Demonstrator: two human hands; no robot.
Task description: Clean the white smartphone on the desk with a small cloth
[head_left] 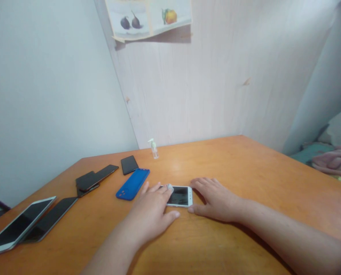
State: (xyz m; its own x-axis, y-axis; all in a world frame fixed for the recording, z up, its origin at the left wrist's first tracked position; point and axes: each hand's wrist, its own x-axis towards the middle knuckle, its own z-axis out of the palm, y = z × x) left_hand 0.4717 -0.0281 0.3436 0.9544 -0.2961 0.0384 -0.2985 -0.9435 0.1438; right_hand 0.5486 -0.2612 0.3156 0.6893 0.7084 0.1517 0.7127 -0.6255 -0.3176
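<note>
A white smartphone (180, 196) lies flat on the wooden table, its dark screen facing up. My right hand (216, 200) steadies its right end, fingers at the far corner and thumb at the near one. Across the phone's left end reaches my left hand (154, 208), with a small crumpled white tissue (170, 187) at its fingertips, against the screen. The left thumb sticks out apart, below the phone's near edge. Part of the phone and most of the tissue are hidden under the left hand. Just left of it lies a blue phone case (133, 184).
A black phone (129, 165) lies behind the case. Several dark phones (87, 181) overlap farther left. At the near left, a white tablet (21, 225) rests partly over a dark tablet (51, 219). A small pump bottle (154, 149) stands near the wall.
</note>
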